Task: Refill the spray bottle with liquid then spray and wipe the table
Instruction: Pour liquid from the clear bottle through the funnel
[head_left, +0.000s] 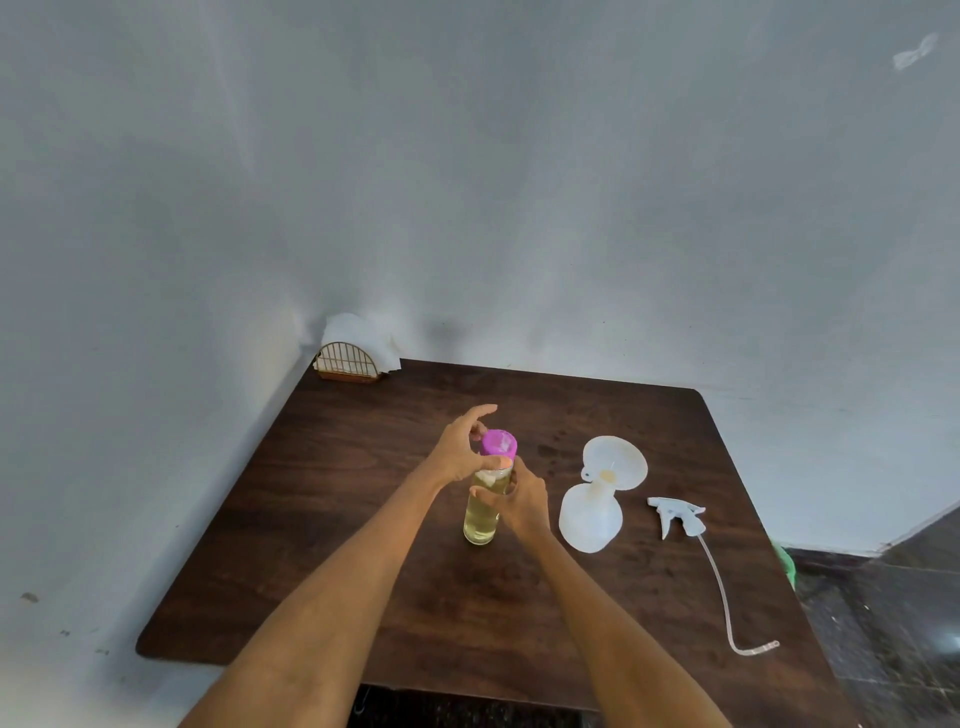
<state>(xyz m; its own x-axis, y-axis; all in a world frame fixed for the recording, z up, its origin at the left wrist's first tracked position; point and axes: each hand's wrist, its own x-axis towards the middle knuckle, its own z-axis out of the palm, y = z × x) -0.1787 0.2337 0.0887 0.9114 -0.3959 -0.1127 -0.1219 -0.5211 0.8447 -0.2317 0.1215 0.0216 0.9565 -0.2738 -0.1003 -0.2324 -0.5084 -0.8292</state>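
Note:
A clear bottle of yellowish liquid stands upright near the middle of the dark wooden table. Its pink cap is on top. My left hand pinches the cap, thumb in front and fingers curled over its far side. My right hand grips the bottle's upper body from the right. The white spray bottle stands to the right with a white funnel in its neck. Further right the spray trigger head lies on the table, its long tube trailing toward me.
A wire napkin holder with white napkins sits in the table's far left corner against the wall. Walls border the table at the left and back. A dark tiled floor and something green lie past the right edge.

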